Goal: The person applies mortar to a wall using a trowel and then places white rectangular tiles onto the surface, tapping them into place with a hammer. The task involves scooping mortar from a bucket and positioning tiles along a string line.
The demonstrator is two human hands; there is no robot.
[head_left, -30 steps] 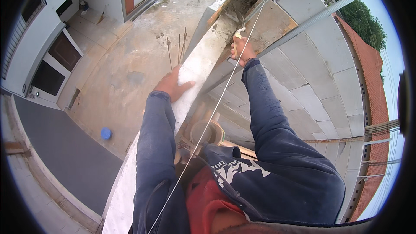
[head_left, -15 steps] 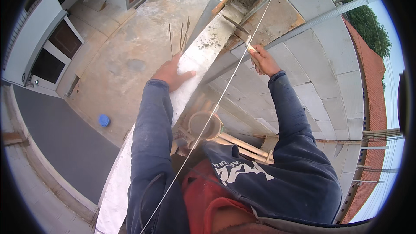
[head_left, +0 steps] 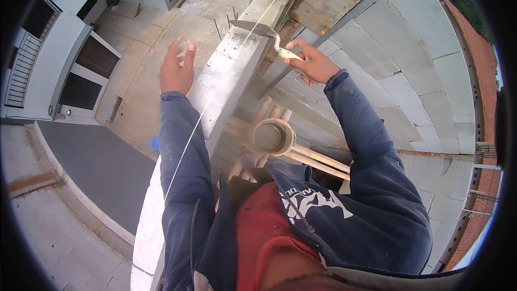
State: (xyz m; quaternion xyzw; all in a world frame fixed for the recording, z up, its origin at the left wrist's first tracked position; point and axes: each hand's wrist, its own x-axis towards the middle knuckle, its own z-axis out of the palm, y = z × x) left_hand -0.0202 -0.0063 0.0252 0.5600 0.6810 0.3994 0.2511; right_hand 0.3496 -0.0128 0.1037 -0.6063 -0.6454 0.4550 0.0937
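Grey-white block masonry is seen from above in the head view, the only view given. One wall top (head_left: 231,70) runs from the lower left of the frame up toward the top centre, and one taut string line (head_left: 215,94) is stretched along it. One trowel (head_left: 258,29) is held at upper centre, its flat blade lying over the far end of the wall top; the pale handle is wrapped by the right hand (head_left: 312,64), whose fingers are closed firmly around it. The left hand (head_left: 176,70) is raised at upper left of centre, open with fingers spread, holding nothing, just beside the wall's outer edge and clear of it. The two hands are well apart, one on each side of the wall. Two dark blue sleeves are counted. One round bucket (head_left: 273,136) is seen at centre, resting on wooden poles (head_left: 318,159); its contents cannot be made out. Three thin steel bars (head_left: 216,28) stand up near the wall's far end. One small blue object (head_left: 155,144) on the concrete yard below is half hidden by the left sleeve. The lower wall end is cut off by the frame edge.
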